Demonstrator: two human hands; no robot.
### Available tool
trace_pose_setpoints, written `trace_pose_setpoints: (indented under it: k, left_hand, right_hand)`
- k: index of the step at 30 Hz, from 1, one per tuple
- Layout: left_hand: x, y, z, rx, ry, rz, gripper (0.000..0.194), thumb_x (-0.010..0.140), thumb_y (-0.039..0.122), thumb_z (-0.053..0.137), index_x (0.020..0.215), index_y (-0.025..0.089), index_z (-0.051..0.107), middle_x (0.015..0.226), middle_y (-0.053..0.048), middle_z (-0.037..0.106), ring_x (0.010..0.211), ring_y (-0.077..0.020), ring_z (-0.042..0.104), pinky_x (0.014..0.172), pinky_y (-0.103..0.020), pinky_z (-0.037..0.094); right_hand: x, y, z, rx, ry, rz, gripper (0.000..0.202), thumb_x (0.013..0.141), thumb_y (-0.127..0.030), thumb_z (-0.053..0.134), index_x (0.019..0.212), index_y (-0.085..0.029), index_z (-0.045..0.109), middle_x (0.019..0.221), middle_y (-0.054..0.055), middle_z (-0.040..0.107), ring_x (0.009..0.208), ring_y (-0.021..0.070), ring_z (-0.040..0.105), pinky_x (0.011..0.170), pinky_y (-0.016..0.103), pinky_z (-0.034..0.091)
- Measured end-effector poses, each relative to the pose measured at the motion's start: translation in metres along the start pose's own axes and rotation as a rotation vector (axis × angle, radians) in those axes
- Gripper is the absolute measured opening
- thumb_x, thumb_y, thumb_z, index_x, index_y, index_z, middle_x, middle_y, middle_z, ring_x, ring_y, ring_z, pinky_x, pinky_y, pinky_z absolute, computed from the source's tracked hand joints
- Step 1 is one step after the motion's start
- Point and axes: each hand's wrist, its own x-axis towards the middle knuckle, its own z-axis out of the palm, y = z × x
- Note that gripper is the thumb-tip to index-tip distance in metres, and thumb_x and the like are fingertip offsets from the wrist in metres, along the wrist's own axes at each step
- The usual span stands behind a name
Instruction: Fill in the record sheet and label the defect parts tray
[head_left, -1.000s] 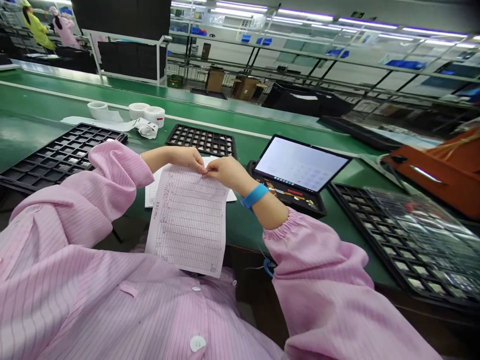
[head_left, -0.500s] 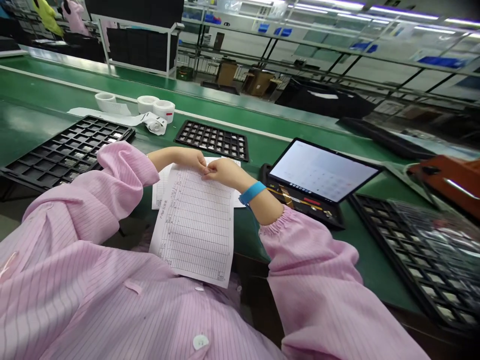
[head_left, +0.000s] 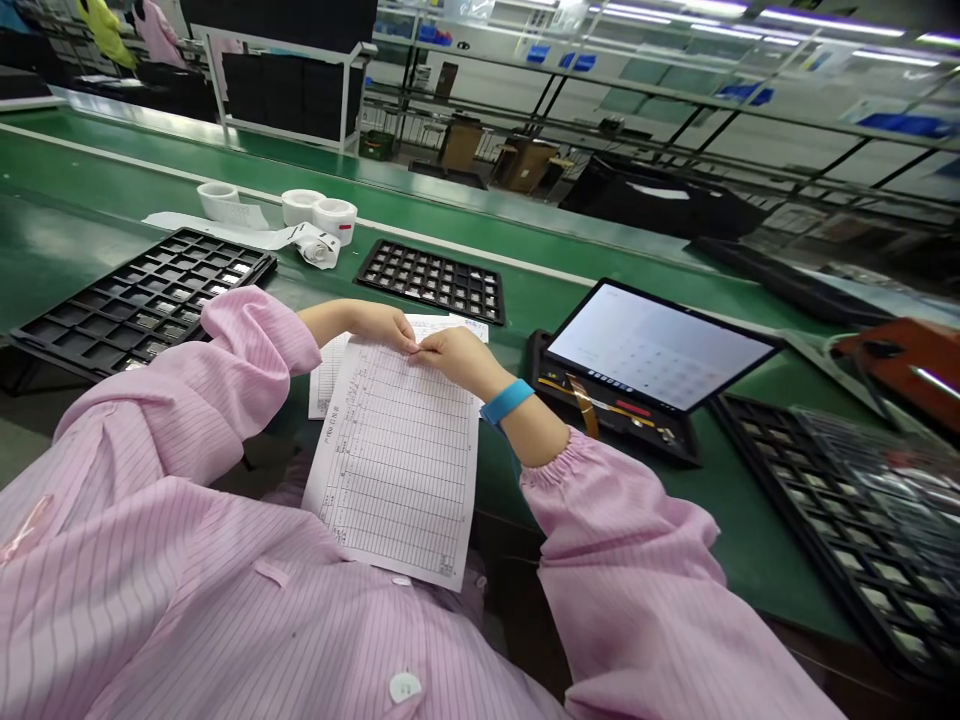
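A printed form sheet [head_left: 401,460] with a ruled table hangs over the bench edge towards my body, tilted. Its upper edge is pinched by my left hand [head_left: 381,325] and my right hand [head_left: 457,357], whose closed fingertips meet there. A blue band [head_left: 507,401] circles my right wrist. Under and behind the sheet, more printed papers [head_left: 324,385] lie on the bench, partly covered. Just beyond my hands sits a small black tray [head_left: 431,280] filled with little parts.
On the left lies a black compartment tray [head_left: 142,300], with rolls of white labels [head_left: 334,220] behind it. To the right stand an opened device with a lit screen [head_left: 660,340] and another parts tray [head_left: 832,530] under clear plastic. Behind runs a green conveyor [head_left: 450,215].
The view has shifted slightly, so everything sits a little further right. Both hands keep their pinch on the sheet, which hardly moves.
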Motion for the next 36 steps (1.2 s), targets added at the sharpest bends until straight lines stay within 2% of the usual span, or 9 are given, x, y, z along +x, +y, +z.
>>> trace_pose_setpoints:
  k: [12, 17, 22, 24, 26, 28, 29, 33, 36]
  left_hand:
    - [-0.003, -0.004, -0.009, 0.065, 0.086, -0.074, 0.045, 0.077, 0.061, 0.055, 0.096, 0.024, 0.071, 0.070, -0.001, 0.062, 0.055, -0.0118, 0.048, 0.053, -0.025, 0.038]
    - [0.001, -0.010, -0.016, 0.246, 0.264, -0.115, 0.032, 0.081, 0.045, 0.055, 0.088, 0.018, 0.072, 0.080, -0.003, 0.067, 0.063, -0.0125, 0.053, 0.061, -0.025, 0.039]
    - [0.004, -0.011, -0.010, 0.467, 0.493, -0.110, 0.027, 0.085, 0.033, 0.052, 0.097, 0.017, 0.071, 0.096, -0.006, 0.069, 0.090, -0.0188, 0.059, 0.080, -0.029, 0.043]
    - [0.002, 0.002, 0.003, 0.559, 0.602, -0.114, 0.032, 0.087, 0.025, 0.047, 0.110, 0.015, 0.067, 0.117, -0.011, 0.063, 0.115, -0.0250, 0.050, 0.096, -0.035, 0.037]
    - [-0.001, 0.021, 0.026, 0.634, 0.720, -0.128, 0.046, 0.090, 0.014, 0.034, 0.133, 0.008, 0.048, 0.144, -0.017, 0.039, 0.137, -0.0290, 0.025, 0.109, -0.043, 0.024]
    - [-0.005, 0.041, 0.061, 0.672, 0.793, -0.171, 0.054, 0.090, 0.009, 0.022, 0.144, 0.000, 0.026, 0.153, -0.021, 0.019, 0.143, -0.0308, 0.010, 0.112, -0.049, 0.018]
    - [-0.008, 0.049, 0.080, 0.675, 0.801, -0.209, 0.055, 0.091, 0.011, 0.021, 0.144, -0.004, 0.022, 0.152, -0.025, 0.018, 0.142, -0.0336, 0.012, 0.111, -0.051, 0.020]
    - [-0.013, 0.054, 0.143, 0.670, 0.636, -0.276, 0.069, 0.094, 0.043, 0.029, 0.142, -0.006, 0.026, 0.149, -0.028, 0.022, 0.140, -0.0388, 0.019, 0.112, -0.056, 0.019]
    - [-0.015, 0.035, 0.155, 0.667, 0.516, -0.255, 0.081, 0.090, 0.059, 0.032, 0.146, 0.001, 0.021, 0.152, -0.024, 0.016, 0.142, -0.0363, 0.014, 0.114, -0.059, 0.010]
  right_hand:
    - [-0.017, -0.005, 0.008, -0.153, 0.226, -0.025, 0.023, 0.090, -0.027, 0.053, 0.091, -0.025, 0.076, 0.089, 0.003, 0.075, 0.081, 0.0201, 0.066, 0.066, 0.028, 0.041]
    - [-0.028, -0.005, 0.011, -0.184, 0.231, -0.080, 0.025, 0.092, -0.025, 0.050, 0.098, -0.026, 0.074, 0.093, 0.002, 0.075, 0.083, 0.0209, 0.068, 0.068, 0.030, 0.044]
    - [-0.045, -0.004, 0.015, -0.183, 0.176, -0.135, 0.029, 0.091, -0.018, 0.047, 0.099, -0.026, 0.073, 0.098, 0.000, 0.074, 0.087, 0.0194, 0.068, 0.069, 0.029, 0.045]
    - [-0.047, -0.005, 0.018, -0.182, 0.166, -0.121, 0.028, 0.090, -0.019, 0.047, 0.100, -0.025, 0.073, 0.100, 0.001, 0.074, 0.088, 0.0199, 0.068, 0.068, 0.029, 0.045]
    - [-0.046, -0.006, 0.019, -0.183, 0.173, -0.081, 0.028, 0.091, -0.022, 0.047, 0.101, -0.024, 0.073, 0.099, 0.004, 0.074, 0.087, 0.0211, 0.068, 0.066, 0.029, 0.044]
    - [-0.039, -0.006, 0.017, -0.179, 0.183, -0.034, 0.028, 0.091, -0.023, 0.046, 0.099, -0.022, 0.073, 0.095, 0.006, 0.074, 0.083, 0.0217, 0.067, 0.065, 0.029, 0.043]
    - [-0.034, -0.007, 0.014, -0.172, 0.185, -0.014, 0.028, 0.090, -0.023, 0.047, 0.097, -0.021, 0.074, 0.093, 0.007, 0.074, 0.082, 0.0217, 0.067, 0.065, 0.029, 0.043]
    - [-0.012, -0.005, -0.004, -0.108, 0.181, 0.031, 0.025, 0.088, -0.022, 0.051, 0.095, -0.020, 0.074, 0.097, 0.005, 0.074, 0.087, 0.0206, 0.066, 0.070, 0.029, 0.046]
    - [-0.002, -0.002, -0.017, -0.057, 0.159, 0.036, 0.023, 0.087, -0.022, 0.053, 0.095, -0.019, 0.074, 0.096, 0.005, 0.074, 0.087, 0.0197, 0.066, 0.074, 0.028, 0.047]
